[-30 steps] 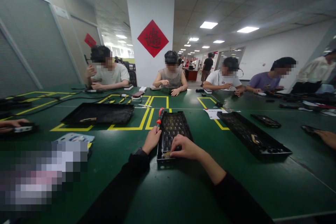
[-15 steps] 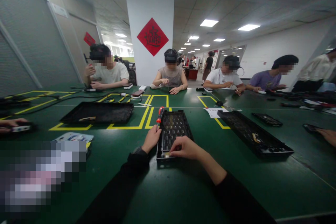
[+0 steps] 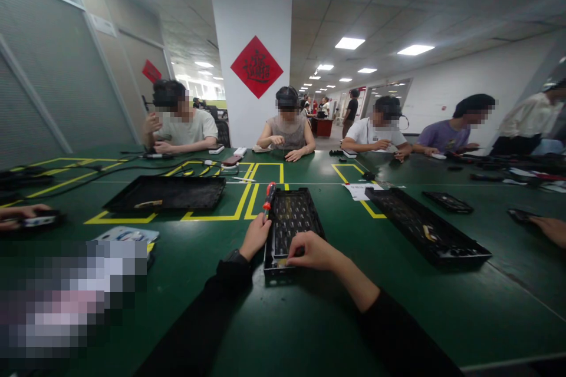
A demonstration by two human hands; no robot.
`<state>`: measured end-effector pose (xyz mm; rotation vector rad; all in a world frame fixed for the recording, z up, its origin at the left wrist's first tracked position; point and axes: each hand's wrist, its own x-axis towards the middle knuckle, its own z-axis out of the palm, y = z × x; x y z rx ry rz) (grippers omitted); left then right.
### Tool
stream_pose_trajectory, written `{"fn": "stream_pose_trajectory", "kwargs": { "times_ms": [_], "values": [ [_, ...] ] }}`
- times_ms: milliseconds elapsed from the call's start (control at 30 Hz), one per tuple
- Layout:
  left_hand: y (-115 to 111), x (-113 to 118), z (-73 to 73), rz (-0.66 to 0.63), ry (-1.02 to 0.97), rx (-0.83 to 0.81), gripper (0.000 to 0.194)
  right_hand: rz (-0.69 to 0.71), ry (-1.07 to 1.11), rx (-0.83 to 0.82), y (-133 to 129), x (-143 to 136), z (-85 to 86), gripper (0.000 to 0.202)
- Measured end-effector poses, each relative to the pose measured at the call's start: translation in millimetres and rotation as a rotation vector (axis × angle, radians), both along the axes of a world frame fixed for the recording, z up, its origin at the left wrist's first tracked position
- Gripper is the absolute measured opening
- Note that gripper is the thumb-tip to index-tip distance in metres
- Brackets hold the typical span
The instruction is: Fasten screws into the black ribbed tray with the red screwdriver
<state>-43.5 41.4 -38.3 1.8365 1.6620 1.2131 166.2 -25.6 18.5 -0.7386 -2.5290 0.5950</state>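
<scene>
A black case [image 3: 295,195] with rows of small pale metal pieces inside lies lengthwise before me on the green table. At its left side, my left hand [image 3: 255,237] is closed round a screwdriver [image 3: 269,193] with a red and black handle, which points up and away; the hand also touches the case's edge. Over the near right corner of the case, my right hand [image 3: 312,249] is closed in a pinch, its fingertips down at the near end. Whatever sits between those fingertips is hidden. A small yellowish patch shows beside them.
A wide black tray [image 3: 165,194] lies at the left, and a long black tray [image 3: 420,218] at the right holds small parts. A white paper [image 3: 357,191] lies beside it. Co-workers sit across the table, and other hands reach in at both sides.
The camera view has tilted slightly. My right hand stays at the near end of the case with only a slight shift; my left hand still holds the screwdriver.
</scene>
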Motion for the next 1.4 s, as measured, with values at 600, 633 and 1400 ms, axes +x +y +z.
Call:
{"fn": "stream_pose_trajectory", "kwargs": {
  "times_ms": [600, 633, 1400],
  "values": [
    [-0.8, 0.5, 0.3, 0.010, -0.008, -0.004, 0.020, -0.021, 0.018, -0.024, -2.0, -0.2, 1.0, 0.022],
    [-0.7, 0.6, 0.1, 0.012, -0.012, -0.007, 0.020, -0.019, 0.017, -0.028, -2.0, -0.2, 1.1, 0.022],
    [-2.5, 1.1, 1.1, 0.009, -0.026, 0.001, 0.020, -0.026, 0.007, -0.087, -2.6, 0.2, 0.4, 0.027]
  ]
}}
